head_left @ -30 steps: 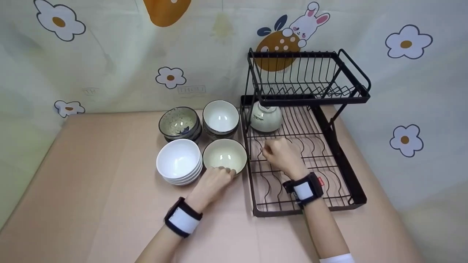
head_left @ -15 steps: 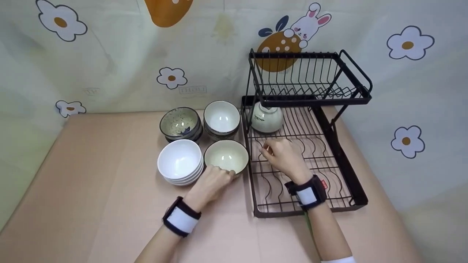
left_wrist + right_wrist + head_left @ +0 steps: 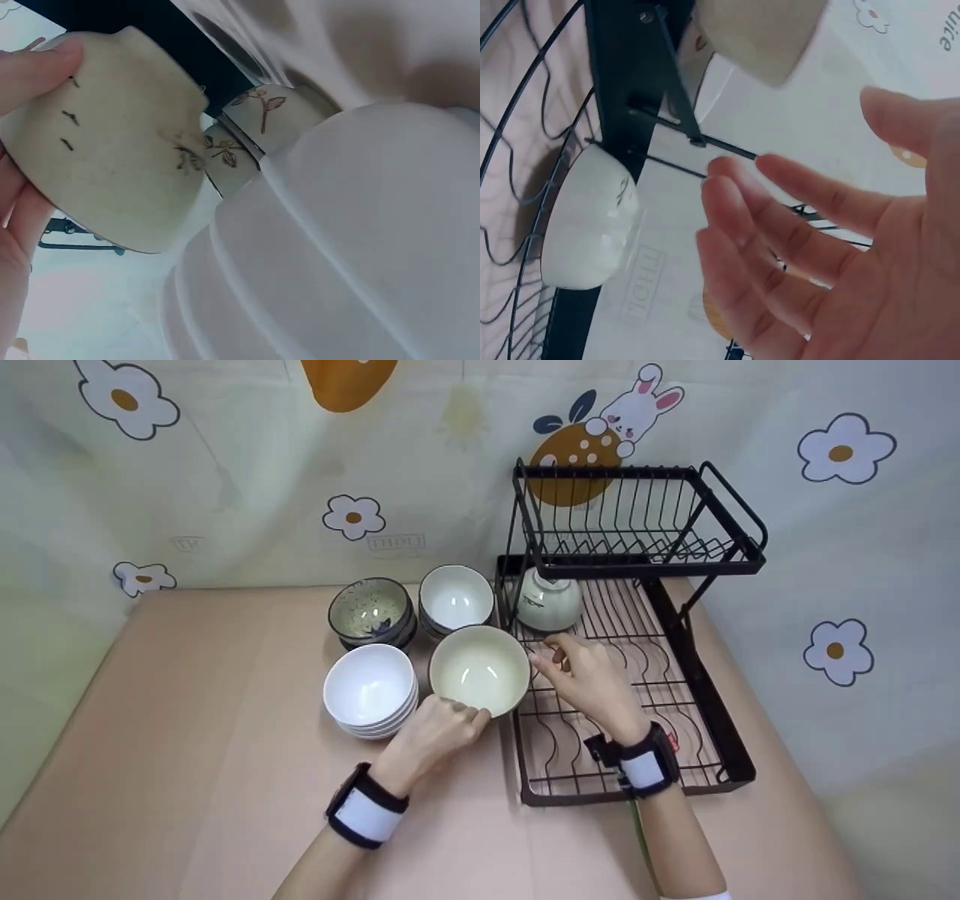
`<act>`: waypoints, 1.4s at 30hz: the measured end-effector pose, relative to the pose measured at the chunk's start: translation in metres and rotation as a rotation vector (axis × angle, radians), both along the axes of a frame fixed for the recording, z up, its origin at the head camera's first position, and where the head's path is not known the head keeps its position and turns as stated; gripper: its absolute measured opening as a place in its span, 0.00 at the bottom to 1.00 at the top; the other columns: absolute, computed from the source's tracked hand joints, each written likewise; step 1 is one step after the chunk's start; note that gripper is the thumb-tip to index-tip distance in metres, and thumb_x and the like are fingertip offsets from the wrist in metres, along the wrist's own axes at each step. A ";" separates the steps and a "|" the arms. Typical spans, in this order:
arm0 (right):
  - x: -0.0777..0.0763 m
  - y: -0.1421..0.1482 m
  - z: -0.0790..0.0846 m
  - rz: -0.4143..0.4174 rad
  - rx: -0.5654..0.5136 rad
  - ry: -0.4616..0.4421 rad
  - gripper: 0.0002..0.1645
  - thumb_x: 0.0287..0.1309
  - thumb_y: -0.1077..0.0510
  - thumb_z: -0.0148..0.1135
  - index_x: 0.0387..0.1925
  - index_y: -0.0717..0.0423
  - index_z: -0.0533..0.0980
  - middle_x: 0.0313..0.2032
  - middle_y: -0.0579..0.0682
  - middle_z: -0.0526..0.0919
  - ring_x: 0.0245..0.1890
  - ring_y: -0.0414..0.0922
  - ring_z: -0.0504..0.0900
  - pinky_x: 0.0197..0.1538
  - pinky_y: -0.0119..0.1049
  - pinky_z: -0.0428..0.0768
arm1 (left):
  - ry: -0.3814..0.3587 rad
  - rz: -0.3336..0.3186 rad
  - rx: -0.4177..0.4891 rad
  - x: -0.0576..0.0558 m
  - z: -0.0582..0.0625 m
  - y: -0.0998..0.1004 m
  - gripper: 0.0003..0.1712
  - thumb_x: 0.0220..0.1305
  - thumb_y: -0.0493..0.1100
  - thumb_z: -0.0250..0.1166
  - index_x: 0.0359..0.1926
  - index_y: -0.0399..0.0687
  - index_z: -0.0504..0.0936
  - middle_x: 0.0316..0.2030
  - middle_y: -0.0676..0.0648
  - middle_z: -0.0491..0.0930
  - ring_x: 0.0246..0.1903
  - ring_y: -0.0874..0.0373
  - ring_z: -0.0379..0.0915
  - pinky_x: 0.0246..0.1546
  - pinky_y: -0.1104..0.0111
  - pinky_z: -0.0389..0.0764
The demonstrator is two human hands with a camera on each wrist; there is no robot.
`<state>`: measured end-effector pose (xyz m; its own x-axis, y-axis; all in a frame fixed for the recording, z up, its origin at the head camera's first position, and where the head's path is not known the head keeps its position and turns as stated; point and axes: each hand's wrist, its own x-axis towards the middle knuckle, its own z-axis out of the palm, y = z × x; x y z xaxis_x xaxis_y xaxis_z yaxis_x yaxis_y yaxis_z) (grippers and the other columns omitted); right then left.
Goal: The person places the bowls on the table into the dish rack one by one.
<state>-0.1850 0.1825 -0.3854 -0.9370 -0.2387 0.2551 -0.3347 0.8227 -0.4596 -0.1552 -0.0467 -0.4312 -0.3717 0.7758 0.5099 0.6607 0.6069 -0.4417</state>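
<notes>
A cream bowl (image 3: 480,667) is held up by my left hand (image 3: 441,731), which pinches its near rim. Black marks show on the outside of this bowl (image 3: 120,142) in the left wrist view, with the thumb pressed against its wall. My right hand (image 3: 596,686) hovers over the dish rack (image 3: 637,791), thumb and fingers apart near the bowl's right rim. Nothing lies in that hand (image 3: 802,247) in the right wrist view. Upside down on the rack's lower level, at the back left, sits a pale green-white bowl (image 3: 550,604).
Left of the rack stand a stack of white bowls (image 3: 369,686), speckled dark bowls (image 3: 367,611) behind it, and white-lined bowls (image 3: 456,598) at the back. The rack's upper tier (image 3: 645,562) overhangs its rear part. A patterned curtain (image 3: 247,472) hangs behind.
My left hand has raised the cream bowl off the table and shifted it slightly right, toward the rack. The right hand's fingers have uncurled beside it.
</notes>
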 end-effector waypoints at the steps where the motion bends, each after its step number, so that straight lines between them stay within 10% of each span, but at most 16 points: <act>1: 0.000 0.000 0.000 -0.001 -0.014 -0.007 0.26 0.61 0.43 0.58 0.50 0.58 0.77 0.34 0.54 0.85 0.31 0.46 0.82 0.34 0.37 0.83 | 0.018 -0.023 0.014 -0.001 0.000 0.001 0.12 0.48 0.39 0.70 0.20 0.52 0.73 0.13 0.59 0.76 0.12 0.67 0.66 0.12 0.75 0.70; 21: -0.001 0.001 -0.001 0.009 -0.147 -0.236 0.29 0.61 0.51 0.55 0.62 0.59 0.69 0.50 0.64 0.81 0.44 0.56 0.84 0.42 0.44 0.85 | 0.173 -0.258 0.076 -0.002 -0.003 0.016 0.02 0.55 0.43 0.66 0.30 0.52 0.82 0.28 0.56 0.86 0.28 0.67 0.83 0.34 0.77 0.82; 34: -0.004 0.011 0.003 0.021 -0.516 -0.571 0.37 0.58 0.60 0.43 0.71 0.50 0.55 0.70 0.57 0.61 0.68 0.58 0.63 0.68 0.58 0.63 | 0.074 -0.333 0.192 -0.006 -0.013 0.033 0.10 0.50 0.38 0.68 0.36 0.50 0.84 0.31 0.53 0.87 0.30 0.65 0.84 0.36 0.77 0.83; 42: -0.005 0.026 0.009 0.081 -0.660 -0.686 0.38 0.60 0.55 0.46 0.72 0.42 0.53 0.69 0.53 0.63 0.59 0.55 0.72 0.51 0.46 0.80 | 0.032 -0.308 0.248 -0.008 -0.013 0.039 0.12 0.51 0.37 0.68 0.39 0.51 0.84 0.34 0.53 0.87 0.33 0.63 0.84 0.39 0.76 0.83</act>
<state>-0.1898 0.2090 -0.3761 -0.9193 -0.3140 -0.2371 0.1355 0.3131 -0.9400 -0.1633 -0.0079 -0.4445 -0.1216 0.7002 0.7035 0.8169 0.4732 -0.3298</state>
